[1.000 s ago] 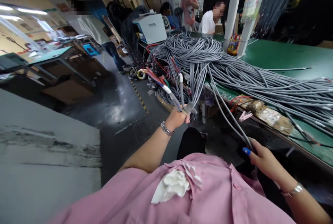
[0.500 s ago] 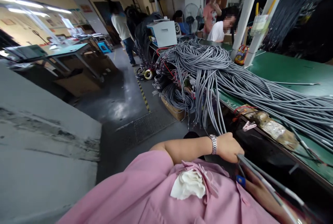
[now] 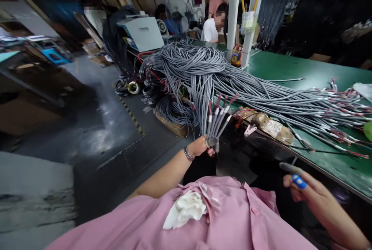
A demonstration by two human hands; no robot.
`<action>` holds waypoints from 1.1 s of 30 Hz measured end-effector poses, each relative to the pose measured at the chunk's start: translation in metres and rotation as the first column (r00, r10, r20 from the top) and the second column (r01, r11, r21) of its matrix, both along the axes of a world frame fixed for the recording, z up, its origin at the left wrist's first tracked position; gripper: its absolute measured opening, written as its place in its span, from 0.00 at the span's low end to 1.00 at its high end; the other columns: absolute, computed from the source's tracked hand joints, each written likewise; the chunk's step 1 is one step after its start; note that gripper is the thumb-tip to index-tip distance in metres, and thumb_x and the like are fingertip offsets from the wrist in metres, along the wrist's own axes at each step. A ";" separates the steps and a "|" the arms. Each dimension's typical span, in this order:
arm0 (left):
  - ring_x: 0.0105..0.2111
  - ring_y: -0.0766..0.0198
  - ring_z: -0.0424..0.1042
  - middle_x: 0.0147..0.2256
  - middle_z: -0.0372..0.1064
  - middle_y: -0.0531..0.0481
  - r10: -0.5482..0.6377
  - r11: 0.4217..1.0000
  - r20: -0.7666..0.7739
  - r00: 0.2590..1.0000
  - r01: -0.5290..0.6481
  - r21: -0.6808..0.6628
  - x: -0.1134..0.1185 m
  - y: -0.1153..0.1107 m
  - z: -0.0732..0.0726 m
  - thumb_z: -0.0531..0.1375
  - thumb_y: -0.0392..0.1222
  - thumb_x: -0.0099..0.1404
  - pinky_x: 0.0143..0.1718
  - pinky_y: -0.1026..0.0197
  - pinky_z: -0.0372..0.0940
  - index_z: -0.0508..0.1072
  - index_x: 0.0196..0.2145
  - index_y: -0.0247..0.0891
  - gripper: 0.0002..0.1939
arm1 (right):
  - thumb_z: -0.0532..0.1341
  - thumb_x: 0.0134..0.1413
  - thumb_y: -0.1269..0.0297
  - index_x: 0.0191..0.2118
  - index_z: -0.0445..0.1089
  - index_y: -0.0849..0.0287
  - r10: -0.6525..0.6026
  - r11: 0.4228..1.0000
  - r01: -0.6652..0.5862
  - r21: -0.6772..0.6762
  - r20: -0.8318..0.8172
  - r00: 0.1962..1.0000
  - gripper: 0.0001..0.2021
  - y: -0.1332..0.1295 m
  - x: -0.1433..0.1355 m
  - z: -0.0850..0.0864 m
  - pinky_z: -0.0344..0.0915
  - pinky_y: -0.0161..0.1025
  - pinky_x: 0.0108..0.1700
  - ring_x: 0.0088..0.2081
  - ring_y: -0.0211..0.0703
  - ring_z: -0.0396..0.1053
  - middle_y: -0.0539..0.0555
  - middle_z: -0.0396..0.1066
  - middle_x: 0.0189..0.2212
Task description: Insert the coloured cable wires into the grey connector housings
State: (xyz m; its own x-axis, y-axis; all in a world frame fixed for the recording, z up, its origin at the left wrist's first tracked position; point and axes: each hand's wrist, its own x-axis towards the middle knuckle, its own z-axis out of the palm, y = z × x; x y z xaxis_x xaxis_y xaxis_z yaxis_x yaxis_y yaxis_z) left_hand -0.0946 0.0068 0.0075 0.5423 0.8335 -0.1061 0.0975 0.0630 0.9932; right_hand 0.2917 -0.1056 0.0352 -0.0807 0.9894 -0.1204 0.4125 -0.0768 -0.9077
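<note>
My left hand (image 3: 201,146), with a metal watch at the wrist, is closed around several grey cables (image 3: 216,123). Their stripped ends, with white bands and red, black and green wires, point upward just above my fist. My right hand (image 3: 303,186) hangs apart from the cables, below the table's front edge. Its index finger is stretched out and nothing shows between its fingers. A blue wrap (image 3: 298,181) circles one of them, and a grey cover sits on the index fingertip. Beyond my hands a large heap of grey cables (image 3: 200,62) lies across the green table (image 3: 273,66).
Coiled cables fill a carton (image 3: 177,126) on the floor beside the table. A pink clip (image 3: 250,130) and a taped bundle (image 3: 270,126) are at the table edge. A white post (image 3: 233,14) rises from the table. Co-workers are behind; one wears a white shirt (image 3: 209,30).
My left hand has swung left and up with the cables, whose ends now point upward. My right hand has come away from them to the right. The view has turned rightward.
</note>
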 end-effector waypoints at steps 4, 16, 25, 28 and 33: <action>0.18 0.68 0.64 0.14 0.59 0.53 0.014 1.000 0.066 0.998 -0.013 -0.010 -0.005 -0.010 0.002 0.54 0.66 0.59 0.25 0.64 0.63 0.72 0.25 0.32 0.30 | 0.59 0.56 0.52 0.59 0.61 0.56 0.348 0.930 -0.360 -0.066 -0.146 0.926 0.26 0.018 -0.074 -0.013 0.68 0.38 0.34 0.35 0.43 0.69 0.58 0.73 0.41; 0.26 0.67 0.68 0.25 0.72 0.52 -0.220 0.934 -0.421 0.880 0.315 0.171 0.020 -0.014 0.010 0.62 0.50 0.57 0.32 0.66 0.64 0.76 0.31 0.35 0.14 | 0.61 0.54 0.52 0.38 0.72 0.59 0.390 0.917 -0.346 0.200 -0.261 0.883 0.15 0.095 -0.173 0.029 0.66 0.36 0.33 0.28 0.37 0.65 0.50 0.69 0.27; 0.32 0.62 0.70 0.30 0.73 0.50 -0.214 0.955 -0.210 0.954 0.250 0.163 0.089 -0.017 -0.001 0.66 0.45 0.53 0.36 0.63 0.66 0.75 0.39 0.34 0.17 | 0.66 0.49 0.55 0.50 0.66 0.58 0.269 0.950 -0.313 0.001 -0.511 0.817 0.24 0.067 -0.123 -0.002 0.68 0.40 0.43 0.38 0.43 0.70 0.53 0.71 0.37; 0.22 0.67 0.67 0.23 0.69 0.53 -0.222 0.975 -0.130 0.966 0.222 -0.008 0.081 -0.016 -0.013 0.64 0.50 0.55 0.28 0.65 0.65 0.73 0.38 0.33 0.18 | 0.67 0.49 0.58 0.55 0.61 0.57 0.299 0.931 -0.365 -0.004 -0.565 0.769 0.28 0.064 -0.108 -0.004 0.69 0.38 0.41 0.38 0.40 0.69 0.55 0.70 0.43; 0.19 0.69 0.65 0.18 0.65 0.51 -0.147 0.974 -0.049 0.988 0.136 -0.181 0.059 -0.014 -0.030 0.59 0.58 0.60 0.26 0.66 0.62 0.69 0.23 0.31 0.24 | 0.62 0.54 0.55 0.48 0.66 0.57 0.291 0.942 -0.335 -0.013 -0.466 0.836 0.18 0.078 -0.114 -0.023 0.66 0.34 0.31 0.30 0.36 0.66 0.54 0.70 0.40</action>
